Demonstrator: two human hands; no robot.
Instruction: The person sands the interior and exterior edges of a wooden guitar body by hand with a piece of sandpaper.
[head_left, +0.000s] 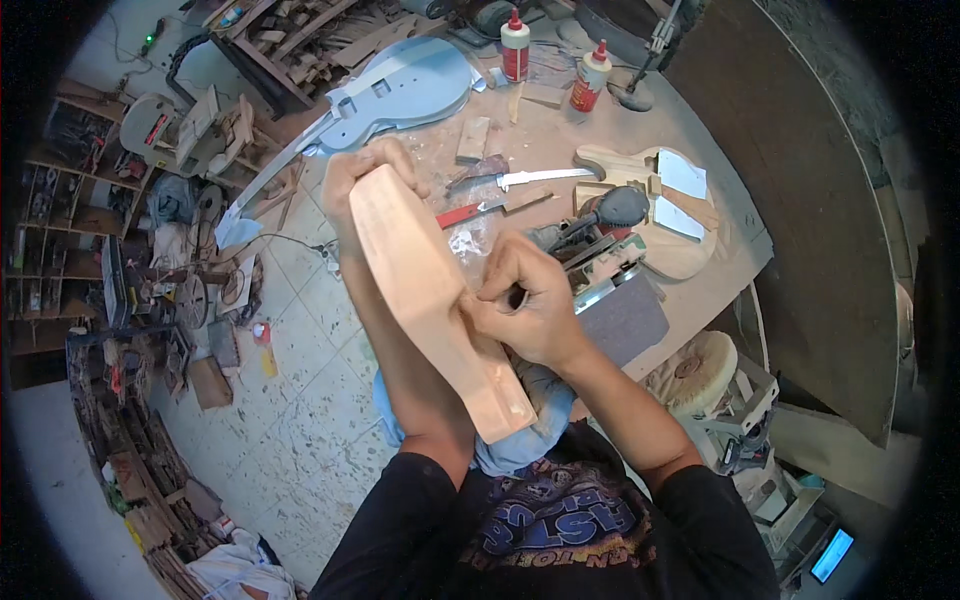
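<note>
A long, pale, shaped piece of wood lies slanted in front of me, with an angled step about halfway down its length. Around its far end curl the fingers of my left hand, and my left forearm passes behind the wood. My right hand is closed, fingertips pinched against the wood's right edge by the step. Whatever those fingertips may hold is hidden. The near end of the wood is over a light blue cloth at my lap.
On the workbench are a blue guitar body, a bare wooden guitar body, two red-capped bottles, a saw with a pale blade, a red-handled tool and a dark grey sheet. Shelves stand left; a round stool right.
</note>
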